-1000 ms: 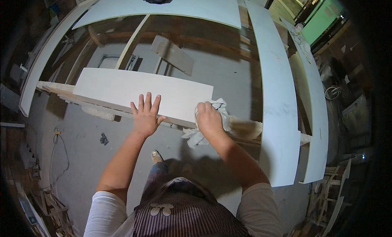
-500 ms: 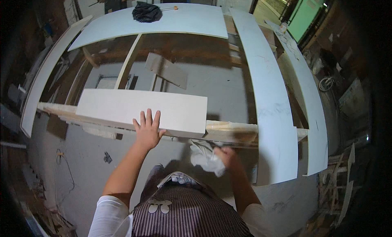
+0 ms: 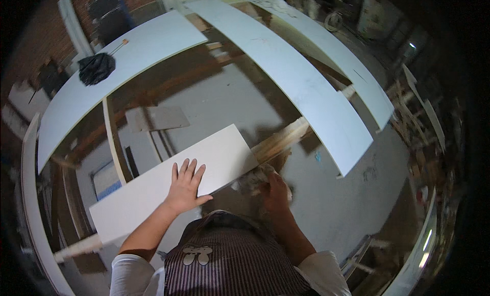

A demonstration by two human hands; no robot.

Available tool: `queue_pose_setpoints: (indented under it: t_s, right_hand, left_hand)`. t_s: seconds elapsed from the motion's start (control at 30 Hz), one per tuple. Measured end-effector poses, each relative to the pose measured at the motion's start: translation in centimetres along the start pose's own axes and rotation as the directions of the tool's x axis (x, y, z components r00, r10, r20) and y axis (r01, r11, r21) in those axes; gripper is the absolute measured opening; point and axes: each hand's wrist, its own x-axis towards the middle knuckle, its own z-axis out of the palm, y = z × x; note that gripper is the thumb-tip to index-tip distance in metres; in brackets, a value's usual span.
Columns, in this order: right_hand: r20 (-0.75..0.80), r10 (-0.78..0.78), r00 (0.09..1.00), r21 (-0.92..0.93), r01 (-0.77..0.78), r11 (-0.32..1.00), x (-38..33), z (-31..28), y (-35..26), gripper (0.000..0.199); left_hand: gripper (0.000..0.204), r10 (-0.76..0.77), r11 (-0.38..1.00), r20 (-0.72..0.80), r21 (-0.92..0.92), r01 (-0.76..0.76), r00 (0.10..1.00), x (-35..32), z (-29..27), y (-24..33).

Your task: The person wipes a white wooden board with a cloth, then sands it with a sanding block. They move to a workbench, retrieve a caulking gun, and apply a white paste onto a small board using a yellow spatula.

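My left hand (image 3: 185,190) lies flat and released on the white board (image 3: 173,189), my right hand (image 3: 275,190) is grasping a rag (image 3: 251,177) just beside the board's edge, and I think the board, lying only on a thin wooden rail (image 3: 280,140), can tip if I press unevenly.

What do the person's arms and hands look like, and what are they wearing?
Both hands, the left hand and the right hand, are bare, with no gloves. The forearms are bare too. Short white sleeves cover the upper arms, beside a dark striped apron.

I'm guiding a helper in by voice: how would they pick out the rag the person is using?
Start at the short white board lying across the wooden rail, under the flat left hand. Off that board's right end, the right hand grips the rag. It is the only crumpled, pale grey cloth among flat boards.
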Motion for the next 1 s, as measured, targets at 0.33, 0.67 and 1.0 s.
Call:
queue_pose_setpoints:
  t_s: [0.33, 0.67, 1.0]
  right_hand:
    - [-0.353, 0.607, 0.712, 0.521, -0.389, 0.760, -0.2, 11.2, -7.0, 0.024]
    - [-0.477, 0.552, 0.683, 0.579, -0.228, 0.783, 1.7, 11.7, -4.1, 0.025]
    - [-0.549, 0.607, 0.575, 0.583, -0.256, 0.771, 2.3, 12.9, -5.0, 0.021]
  left_hand:
    - [0.092, 0.087, 0.986, -0.066, 0.151, -0.076, 0.994, -0.3, 2.2, -1.4]
    - [0.094, 0.123, 0.991, -0.078, -0.045, -0.127, 0.989, 0.0, 3.3, -2.9]
    - [0.089, 0.214, 0.972, -0.135, -0.068, -0.225, 0.967, 0.1, 2.8, -3.2]
